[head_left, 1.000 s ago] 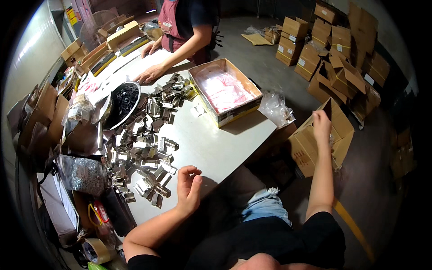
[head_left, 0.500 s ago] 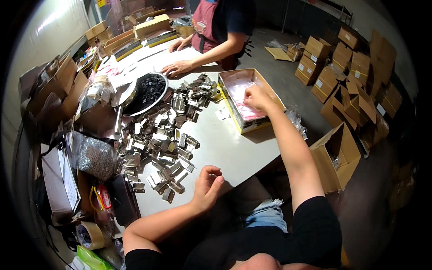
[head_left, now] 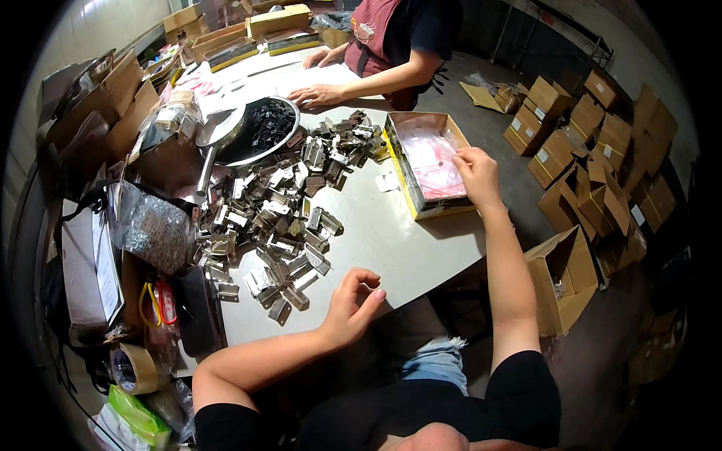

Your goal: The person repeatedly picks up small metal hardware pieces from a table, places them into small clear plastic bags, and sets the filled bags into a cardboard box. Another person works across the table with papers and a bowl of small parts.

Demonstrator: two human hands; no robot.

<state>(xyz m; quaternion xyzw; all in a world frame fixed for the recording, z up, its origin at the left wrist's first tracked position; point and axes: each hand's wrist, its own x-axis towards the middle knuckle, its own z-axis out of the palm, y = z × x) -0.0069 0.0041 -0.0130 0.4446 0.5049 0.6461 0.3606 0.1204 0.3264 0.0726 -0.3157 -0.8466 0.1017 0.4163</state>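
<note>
Stack of plastic bags (head_left: 430,159), clear w/ pink print, lies in the open box (head_left: 404,188), just L of my R hand (head_left: 478,177) & a bit lower than it. Box's long axis runs away from me, far end leaning L, approx. parallel to my R forearm, so I'm coming in over the near R corner. R fingertips are over the R side of the stack, thumb & fingers pinched together; can't tell if a bag's btwn them, or if they touch the stack. R hand is def. the nearer one. L hand (head_left: 353,307) is well apart, lower L of the R, half curled, thumb off the fingers, nothing in it, near the table (head_left: 383,244) edge. Metal brackets (head_left: 289,229) are heaped up-L of my L hand, a basin (head_left: 289,141) of black parts beyond. Open carton (head_left: 580,297) sits lower R of my R hand. Co-worker's hand (head_left: 320,95): far L of my R, past the brackets.
</note>
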